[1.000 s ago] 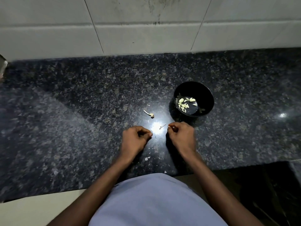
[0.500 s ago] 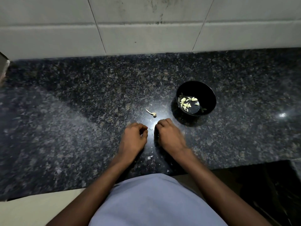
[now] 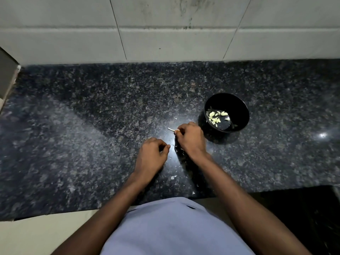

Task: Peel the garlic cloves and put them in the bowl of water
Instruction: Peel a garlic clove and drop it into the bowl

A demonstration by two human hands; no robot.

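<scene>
Looking down at the dark speckled granite counter [image 3: 92, 126], I see my right hand [image 3: 191, 138] with its fingers curled, pinching a thin pale piece [image 3: 171, 129] at the fingertips; it pokes out to the left of the hand, and I cannot tell whether it is a stalk, a strip of skin or part of a clove. My left hand [image 3: 151, 153] sits just beside and nearer to me, knuckles up, fingers curled with the thumb against the forefinger; whether anything lies inside that curl I cannot tell. The black bowl [image 3: 239, 107] stands on the counter just to the right of my right hand, apart from it, with pale peeled garlic cloves [image 3: 214, 116] lying in the water on its left side. Small white flecks of skin [image 3: 173, 177] are scattered on the counter between my forearms. Pale wall tiles [image 3: 165, 43] rise behind the counter.
</scene>
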